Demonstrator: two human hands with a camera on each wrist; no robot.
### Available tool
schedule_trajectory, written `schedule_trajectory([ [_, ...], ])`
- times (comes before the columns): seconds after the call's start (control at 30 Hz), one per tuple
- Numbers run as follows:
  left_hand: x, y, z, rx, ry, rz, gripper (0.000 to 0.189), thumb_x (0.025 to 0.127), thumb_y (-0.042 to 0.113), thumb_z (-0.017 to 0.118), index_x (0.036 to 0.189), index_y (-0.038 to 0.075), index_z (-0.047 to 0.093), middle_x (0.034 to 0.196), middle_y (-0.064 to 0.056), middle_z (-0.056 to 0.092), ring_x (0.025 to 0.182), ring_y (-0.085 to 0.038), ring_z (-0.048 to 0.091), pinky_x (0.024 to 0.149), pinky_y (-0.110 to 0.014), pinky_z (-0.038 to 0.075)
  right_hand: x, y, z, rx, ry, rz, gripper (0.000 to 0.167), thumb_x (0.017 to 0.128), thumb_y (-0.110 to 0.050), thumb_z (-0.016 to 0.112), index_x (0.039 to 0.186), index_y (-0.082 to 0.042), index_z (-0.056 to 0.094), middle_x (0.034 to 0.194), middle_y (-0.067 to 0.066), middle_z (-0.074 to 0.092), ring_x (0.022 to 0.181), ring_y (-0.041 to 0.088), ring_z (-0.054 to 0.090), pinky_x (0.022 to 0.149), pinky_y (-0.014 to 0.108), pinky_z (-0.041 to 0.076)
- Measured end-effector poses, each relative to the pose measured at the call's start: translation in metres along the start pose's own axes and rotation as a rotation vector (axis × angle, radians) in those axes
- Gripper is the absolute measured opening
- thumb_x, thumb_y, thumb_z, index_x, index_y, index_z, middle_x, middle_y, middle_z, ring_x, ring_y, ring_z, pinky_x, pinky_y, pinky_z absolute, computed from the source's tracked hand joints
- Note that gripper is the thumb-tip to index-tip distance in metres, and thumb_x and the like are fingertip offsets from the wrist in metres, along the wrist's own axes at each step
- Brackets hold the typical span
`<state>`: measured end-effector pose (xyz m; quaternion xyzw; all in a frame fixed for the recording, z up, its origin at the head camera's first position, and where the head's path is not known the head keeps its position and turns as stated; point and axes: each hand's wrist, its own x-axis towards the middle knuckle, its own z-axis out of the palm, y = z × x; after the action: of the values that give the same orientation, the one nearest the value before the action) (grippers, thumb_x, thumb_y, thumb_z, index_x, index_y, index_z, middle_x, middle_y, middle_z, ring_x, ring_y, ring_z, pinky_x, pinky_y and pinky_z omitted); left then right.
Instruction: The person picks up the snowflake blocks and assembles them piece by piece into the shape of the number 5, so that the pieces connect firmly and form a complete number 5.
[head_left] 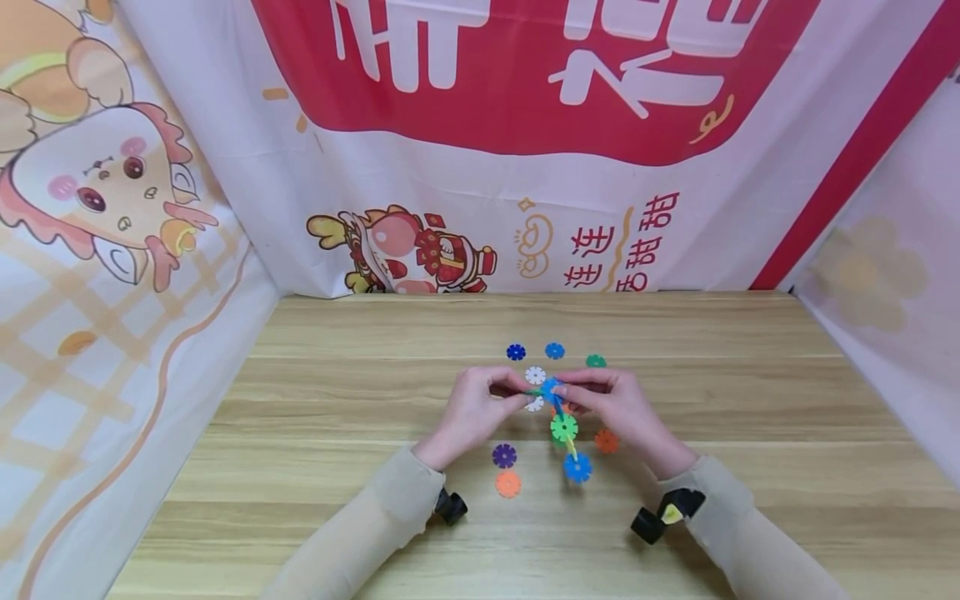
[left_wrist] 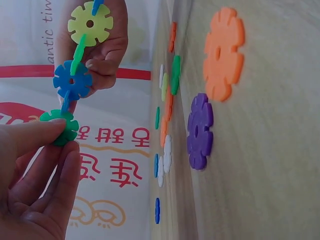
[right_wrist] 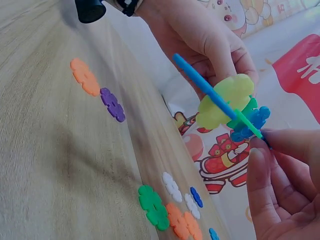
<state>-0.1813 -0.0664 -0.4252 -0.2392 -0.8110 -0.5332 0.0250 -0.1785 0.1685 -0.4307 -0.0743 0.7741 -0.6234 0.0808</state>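
Note:
A chain of notched plastic snowflake discs hangs in the air between two hands, slotted together at angles. My left hand pinches a green disc at the chain's upper end, between thumb and fingers. My right hand pinches the chain close by, at a blue disc; in the right wrist view its fingertips partly hide the held piece. Below them the chain runs through a light green disc and a thin yellow edge to a lower blue disc. The left wrist view shows a yellow-green disc within it.
Loose discs lie flat on the wooden table: purple and orange ones near the left forearm, another orange disc by the right hand. White, dark blue, blue and green discs lie farther back, before a printed curtain.

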Motion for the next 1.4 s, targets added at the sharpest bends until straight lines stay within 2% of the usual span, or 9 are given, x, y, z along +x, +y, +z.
schedule_trajectory([
  [0.27, -0.001, 0.002, -0.006, -0.003, -0.034, 0.037, 0.012, 0.089, 0.000, 0.078, 0.093, 0.011, 0.078, 0.093, 0.004, 0.074, 0.083, -0.009, 0.068, 0.076, -0.030, 0.059, 0.000, -0.002, 0.003, 0.011, 0.003, 0.008, 0.028, 0.094, -0.019, 0.077, 0.116, -0.001, 0.075, 0.107, 0.013, 0.074, 0.086, 0.025, 0.072, 0.081, 0.043, 0.060],
  [0.43, 0.000, 0.001, -0.008, -0.005, -0.049, 0.071, 0.013, 0.088, -0.002, 0.078, 0.092, 0.010, 0.078, 0.092, 0.003, 0.074, 0.084, -0.009, 0.069, 0.077, -0.033, 0.059, 0.000, -0.002, 0.005, 0.032, 0.001, 0.003, 0.025, 0.094, -0.015, 0.076, 0.115, 0.000, 0.074, 0.108, 0.016, 0.073, 0.085, 0.026, 0.072, 0.080, 0.041, 0.060],
  [0.63, -0.001, 0.000, -0.008, -0.014, -0.046, 0.089, 0.014, 0.087, -0.004, 0.078, 0.092, 0.009, 0.078, 0.092, 0.002, 0.074, 0.083, -0.010, 0.069, 0.076, -0.033, 0.059, -0.002, -0.003, 0.010, 0.059, 0.013, 0.010, 0.024, 0.094, -0.014, 0.076, 0.113, 0.000, 0.074, 0.105, 0.013, 0.074, 0.084, 0.024, 0.072, 0.078, 0.038, 0.060],
  [0.87, -0.001, 0.001, -0.006, -0.020, -0.045, 0.064, 0.013, 0.088, -0.004, 0.077, 0.092, 0.008, 0.078, 0.092, 0.004, 0.074, 0.083, -0.009, 0.069, 0.077, -0.037, 0.059, -0.003, -0.004, 0.013, 0.058, 0.044, 0.019, 0.023, 0.094, -0.014, 0.076, 0.112, 0.000, 0.074, 0.103, 0.012, 0.074, 0.083, 0.024, 0.072, 0.077, 0.038, 0.061],
  [1.13, 0.001, -0.001, -0.004, 0.009, -0.065, 0.021, 0.012, 0.087, 0.002, 0.080, 0.095, 0.011, 0.078, 0.092, 0.008, 0.073, 0.083, -0.008, 0.068, 0.078, -0.030, 0.058, -0.003, -0.002, 0.008, 0.076, 0.018, 0.032, 0.026, 0.094, -0.016, 0.076, 0.114, 0.000, 0.073, 0.106, 0.013, 0.073, 0.087, 0.024, 0.072, 0.079, 0.038, 0.060],
  [1.27, 0.000, -0.004, -0.007, -0.004, -0.110, -0.023, 0.020, 0.086, 0.005, 0.082, 0.105, 0.007, 0.076, 0.098, 0.005, 0.073, 0.087, -0.010, 0.069, 0.080, -0.029, 0.058, -0.003, 0.001, 0.004, 0.072, 0.010, 0.027, 0.029, 0.094, -0.019, 0.077, 0.115, 0.000, 0.073, 0.104, 0.013, 0.074, 0.087, 0.024, 0.072, 0.079, 0.036, 0.060],
  [1.4, -0.004, -0.010, -0.016, 0.025, -0.219, -0.070, 0.032, 0.084, 0.009, 0.085, 0.114, 0.003, 0.074, 0.106, -0.005, 0.074, 0.089, -0.014, 0.069, 0.081, -0.029, 0.057, -0.002, 0.003, 0.001, 0.077, 0.013, 0.025, 0.030, 0.094, -0.019, 0.077, 0.115, 0.001, 0.073, 0.103, 0.014, 0.074, 0.086, 0.024, 0.072, 0.080, 0.037, 0.060],
])
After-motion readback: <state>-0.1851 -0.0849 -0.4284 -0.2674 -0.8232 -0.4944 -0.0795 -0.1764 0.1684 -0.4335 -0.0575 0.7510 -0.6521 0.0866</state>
